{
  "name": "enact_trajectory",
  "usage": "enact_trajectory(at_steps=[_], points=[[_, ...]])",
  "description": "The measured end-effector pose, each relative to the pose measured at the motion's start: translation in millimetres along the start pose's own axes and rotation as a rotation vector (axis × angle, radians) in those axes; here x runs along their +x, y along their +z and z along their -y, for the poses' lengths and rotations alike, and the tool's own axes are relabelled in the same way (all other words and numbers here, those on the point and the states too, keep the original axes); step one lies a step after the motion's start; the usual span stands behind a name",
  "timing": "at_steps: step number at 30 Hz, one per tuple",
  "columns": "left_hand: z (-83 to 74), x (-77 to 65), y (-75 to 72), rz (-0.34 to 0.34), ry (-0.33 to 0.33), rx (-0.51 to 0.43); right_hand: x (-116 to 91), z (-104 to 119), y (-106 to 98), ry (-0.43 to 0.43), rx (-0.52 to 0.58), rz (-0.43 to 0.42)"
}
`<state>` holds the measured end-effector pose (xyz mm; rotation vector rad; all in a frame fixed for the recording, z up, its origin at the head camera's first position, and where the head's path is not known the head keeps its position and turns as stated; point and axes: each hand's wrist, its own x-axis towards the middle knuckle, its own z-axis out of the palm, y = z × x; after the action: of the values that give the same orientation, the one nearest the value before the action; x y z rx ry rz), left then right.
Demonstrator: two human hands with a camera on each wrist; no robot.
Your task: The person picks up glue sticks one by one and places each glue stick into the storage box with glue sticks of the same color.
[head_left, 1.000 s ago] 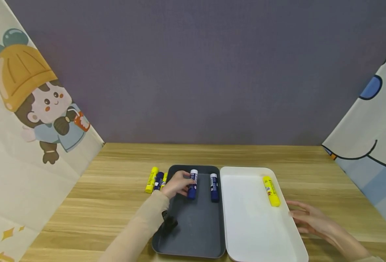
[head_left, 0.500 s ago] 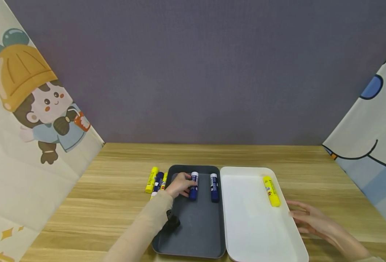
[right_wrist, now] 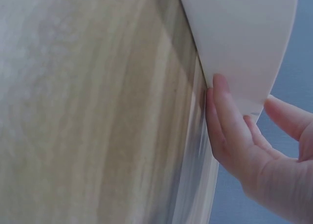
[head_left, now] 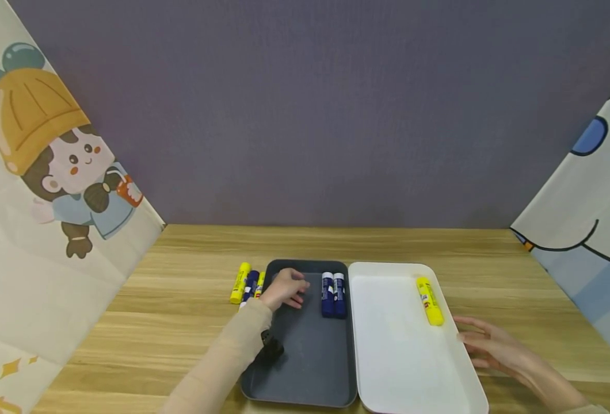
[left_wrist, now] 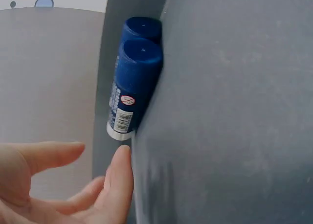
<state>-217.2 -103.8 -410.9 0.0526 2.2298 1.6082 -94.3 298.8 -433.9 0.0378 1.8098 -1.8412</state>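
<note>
Fingers parted and gripping nothing, the left hand hangs over the dark tray, just left of two blue glue sticks lying side by side: a letting-go, I'd judge. Reaching the loose sticks outside would call for lifting over its left rim. The right hand, fingers relaxed, touches the white tray; both trays have open room at the near end

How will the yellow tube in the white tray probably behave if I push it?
The yellow tube would probably roll, because it looks round and lies on its side. The white tray has raised edges, which would likely stop it.
</note>
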Motion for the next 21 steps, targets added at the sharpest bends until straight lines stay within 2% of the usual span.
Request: enact_trajectory(at_steps=[9,21], points=[[-12.0,-10.0,-3.9,0.087,0.047,0.073,1,0,0,0.010,-0.008,-0.017],[-23.7,-26.7,-14.3,0.097,0.091,0.155,1,1,1,0.012,-0.016,-0.021]])
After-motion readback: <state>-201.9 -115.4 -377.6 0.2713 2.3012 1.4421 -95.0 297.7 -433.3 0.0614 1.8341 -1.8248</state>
